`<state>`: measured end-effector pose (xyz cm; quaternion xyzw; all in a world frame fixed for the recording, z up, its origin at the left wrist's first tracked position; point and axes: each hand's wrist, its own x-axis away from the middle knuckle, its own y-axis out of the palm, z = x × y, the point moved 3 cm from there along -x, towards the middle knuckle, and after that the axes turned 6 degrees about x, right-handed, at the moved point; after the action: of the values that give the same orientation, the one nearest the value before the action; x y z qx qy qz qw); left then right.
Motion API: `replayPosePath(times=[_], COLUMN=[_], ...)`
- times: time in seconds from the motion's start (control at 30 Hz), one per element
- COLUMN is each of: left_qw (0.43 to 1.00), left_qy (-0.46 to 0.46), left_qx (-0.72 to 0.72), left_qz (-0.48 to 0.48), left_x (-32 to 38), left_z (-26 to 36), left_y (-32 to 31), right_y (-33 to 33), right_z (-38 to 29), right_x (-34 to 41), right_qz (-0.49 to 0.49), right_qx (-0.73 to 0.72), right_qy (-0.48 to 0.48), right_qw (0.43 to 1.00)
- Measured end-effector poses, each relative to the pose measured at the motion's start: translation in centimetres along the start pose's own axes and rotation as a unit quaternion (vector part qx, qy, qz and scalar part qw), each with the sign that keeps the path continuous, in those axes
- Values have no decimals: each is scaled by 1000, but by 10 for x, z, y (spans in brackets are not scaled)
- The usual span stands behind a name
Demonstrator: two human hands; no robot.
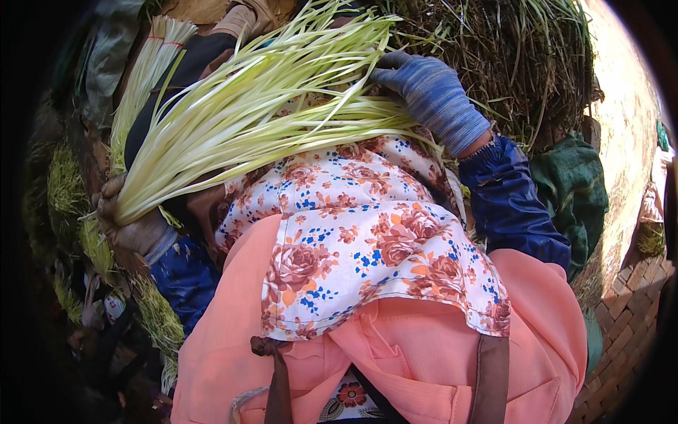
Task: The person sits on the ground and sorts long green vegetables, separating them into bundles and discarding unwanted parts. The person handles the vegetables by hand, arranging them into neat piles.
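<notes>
A large loose bunch of pale yellow-green leafy stalks, perhaps blanched chives [254, 100], lies across my lap over a floral apron [360, 212]. My left hand [132, 217], in a soiled glove, is closed around its gathered white ends at the left. At the upper right my right hand [408, 85], in a blue striped knit glove, is bent against the leafy side of the bunch. Its fingertips are partly hidden, so whether they grip any leaves is unclear.
Bundles of pale stalks tied with red bands [159, 69] lie at the upper left. A big heap of greens with dried stems [508, 63] stands beyond my right hand, beside dark green cloth [572, 196]. More yellow-green bunches [159, 312] lie at the left; brick paving [625, 323] shows lower right.
</notes>
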<state>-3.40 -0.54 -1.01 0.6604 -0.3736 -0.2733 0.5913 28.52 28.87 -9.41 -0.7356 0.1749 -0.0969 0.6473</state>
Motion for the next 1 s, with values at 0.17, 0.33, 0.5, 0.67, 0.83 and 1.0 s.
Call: replayPosePath(times=[0.17,0.33,0.5,0.67,0.83,1.0], left_qw=[990,960,933,935,940,935], left_qy=[68,190,282,288,275,295], left_qx=[-122,-204,-222,-206,-197,-193], left_qz=[-4,13,-34,-26,-49,-31], left_x=[-1,2,0,-1,-5,-5], left_z=[2,-10,-25,-36,-34,-36], left_y=[3,-1,5,5,1,0], right_y=[4,1,53,85,63,8], right_z=[-1,-5,16,52,59,47], right_x=[-7,0,21,26,31,46], right_qz=[-10,92,101,32,68,60], right_qx=[16,-110,-400,-615,-616,-599], right_qy=[-50,28,156,265,328,344], right_qw=[999,989,897,742,713,721])
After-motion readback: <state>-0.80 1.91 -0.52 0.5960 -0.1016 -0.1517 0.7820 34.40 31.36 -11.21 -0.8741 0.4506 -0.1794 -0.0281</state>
